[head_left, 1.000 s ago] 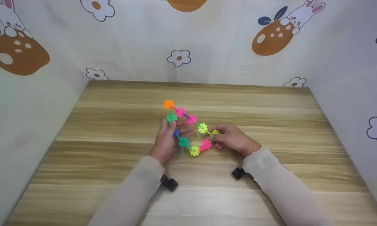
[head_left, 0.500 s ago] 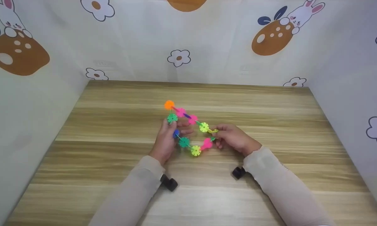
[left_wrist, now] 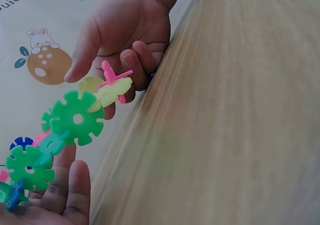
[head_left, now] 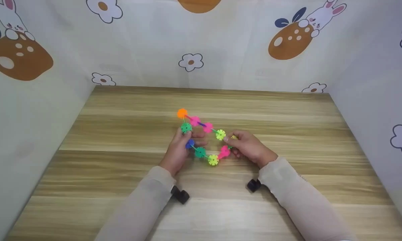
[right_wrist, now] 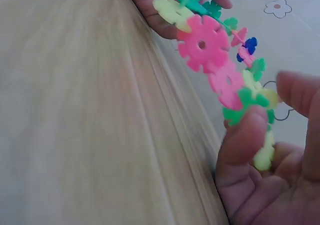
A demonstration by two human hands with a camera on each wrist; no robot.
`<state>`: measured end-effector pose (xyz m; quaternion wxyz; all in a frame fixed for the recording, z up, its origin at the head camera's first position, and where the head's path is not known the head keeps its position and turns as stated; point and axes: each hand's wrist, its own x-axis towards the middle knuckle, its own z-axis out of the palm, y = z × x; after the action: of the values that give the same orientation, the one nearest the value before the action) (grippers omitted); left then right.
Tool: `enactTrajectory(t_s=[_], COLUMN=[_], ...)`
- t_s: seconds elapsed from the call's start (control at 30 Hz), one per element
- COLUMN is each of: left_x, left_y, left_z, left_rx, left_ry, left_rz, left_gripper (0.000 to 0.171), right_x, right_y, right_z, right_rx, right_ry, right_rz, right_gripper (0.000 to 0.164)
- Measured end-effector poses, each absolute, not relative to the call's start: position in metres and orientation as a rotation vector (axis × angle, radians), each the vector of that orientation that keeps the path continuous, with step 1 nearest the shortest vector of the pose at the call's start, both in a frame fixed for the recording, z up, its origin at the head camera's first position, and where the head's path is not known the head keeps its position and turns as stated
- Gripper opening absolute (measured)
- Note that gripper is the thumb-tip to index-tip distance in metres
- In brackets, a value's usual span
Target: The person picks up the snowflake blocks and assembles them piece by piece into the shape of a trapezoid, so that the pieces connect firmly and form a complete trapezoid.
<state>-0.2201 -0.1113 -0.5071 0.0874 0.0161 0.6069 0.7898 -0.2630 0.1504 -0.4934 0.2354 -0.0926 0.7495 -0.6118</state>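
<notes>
A loop of interlocking plastic snowflake discs (head_left: pixel 207 127), in pink, green, yellow, blue and orange, is held up between both hands above the table. My left hand (head_left: pixel 178 151) holds its left side, thumb by a green disc (head_left: pixel 186 128) and a blue disc (head_left: pixel 189 144), other fingers extended behind. At the loop's right end, my right hand (head_left: pixel 250 149) grips between thumb and fingers, partly hiding yellow and green discs. In the right wrist view, its thumb touches a green disc (right_wrist: pixel 235 115) beside linked pink discs (right_wrist: pixel 192 47). An orange disc (head_left: pixel 182 113) forms the far left corner.
The wood-grain table (head_left: pixel 120 134) extends around both hands. Pale walls (head_left: pixel 234 43) printed with rabbits and flowers enclose its back and sides. Black wrist devices (head_left: pixel 184 196) sit under both sleeves.
The disc loop has shifted slightly to the right. The right hand's fingers have moved along the loop's right end, now covering more of the yellow disc there. The left hand has barely moved.
</notes>
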Motion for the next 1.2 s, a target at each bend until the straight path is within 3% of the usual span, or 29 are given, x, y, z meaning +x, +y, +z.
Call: enactTrajectory(t_s=[0.23,0.6,1.2], left_x=[-0.219,-0.2198,-0.2211], left_y=[-0.109,-0.1066,-0.1062], left_z=[-0.5058,-0.5058,-0.5058], left_rx=[0.078,0.055,0.116], left_ry=[1.79,1.795,1.947], left_rz=[2.346,2.304,2.178], left_gripper=[0.03,0.031,0.025], right_x=[-0.264,-0.2642,-0.264], right_y=[0.1488,0.1493,0.1461], right_z=[-0.4946,-0.4923,-0.4916], right_rx=[-0.15,-0.064,-0.009], right_ry=[2.183,2.069,2.106], right_rz=[-1.754,-1.887,-1.897], right_gripper=[0.023,0.033,0.036])
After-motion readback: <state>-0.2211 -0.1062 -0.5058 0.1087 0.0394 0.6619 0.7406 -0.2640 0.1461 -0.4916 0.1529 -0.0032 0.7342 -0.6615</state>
